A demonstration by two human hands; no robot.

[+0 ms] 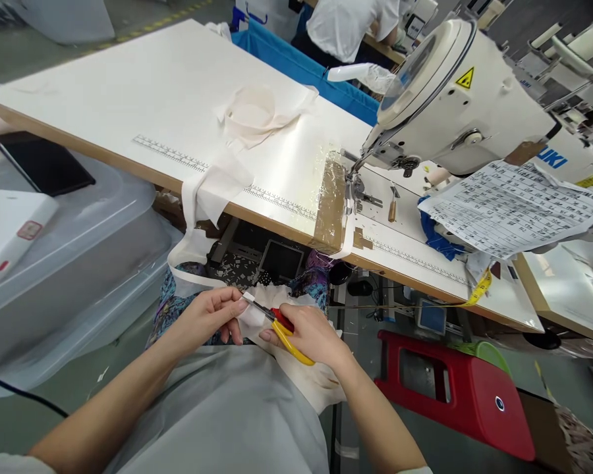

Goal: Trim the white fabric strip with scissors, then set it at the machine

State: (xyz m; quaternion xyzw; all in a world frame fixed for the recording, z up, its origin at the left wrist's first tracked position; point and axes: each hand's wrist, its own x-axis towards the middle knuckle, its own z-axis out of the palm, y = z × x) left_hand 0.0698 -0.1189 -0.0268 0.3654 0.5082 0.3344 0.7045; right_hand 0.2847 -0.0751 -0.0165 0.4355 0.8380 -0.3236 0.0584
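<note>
Left hand (208, 317) pinched white fabric strip (250, 299); right hand (310, 334) gripped yellow-handled scissors (282, 326), blades at strip, over lap below sewing table (143, 99).

Yellow-and-red handled metal snips (286, 332) cut a white fabric strip (251, 309); a red plastic stool (464, 388) stands below the white worktable's (128, 99) front edge.

Both forearms bare to near elbow. White sleeve edge at left arm (4, 463); white sleeve edge at right arm (415, 469). Hands: left (205, 316), right (311, 334), no gloves, no rings, no watch visible. Nails short, unpainted.
</note>
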